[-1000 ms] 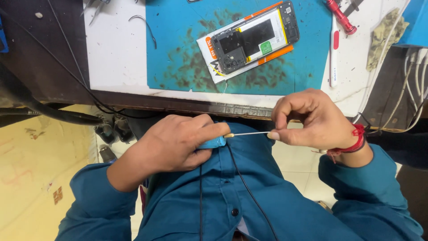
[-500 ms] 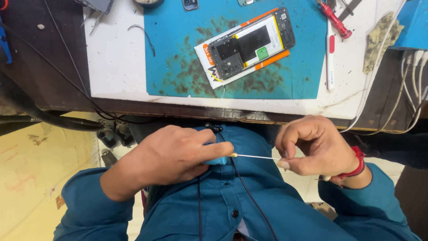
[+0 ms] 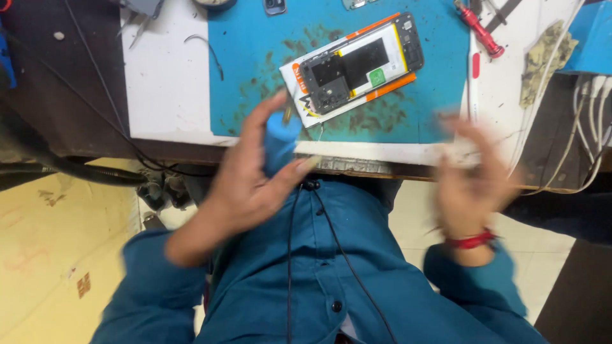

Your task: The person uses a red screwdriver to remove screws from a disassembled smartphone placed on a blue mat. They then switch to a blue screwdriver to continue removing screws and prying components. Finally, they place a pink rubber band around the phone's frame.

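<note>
Both hands have risen from the lap toward the edge of the surface since half a second ago, and the thin white strand once stretched between them no longer shows. The left hand [image 3: 252,185] is curled around a small blue tube [image 3: 280,141], thumb and fingers closed on its sides, the tube standing roughly upright just in front of the surface's near edge. The right hand [image 3: 475,185] is smeared by motion, its fingers loosely spread at the white edge of the surface [image 3: 166,95]; whether it pinches anything cannot be told. A red band [image 3: 470,241] circles that wrist. On the blue work mat [image 3: 255,76] lies an opened smartphone [image 3: 357,64], back cover off, its orange-trimmed frame tilted, well apart from both hands. A red-handled screwdriver [image 3: 479,30] rests at the mat's far right corner, a crumpled rag [image 3: 542,60] beside it. A black cord [image 3: 331,248] runs down the person's blue shirt.
</note>
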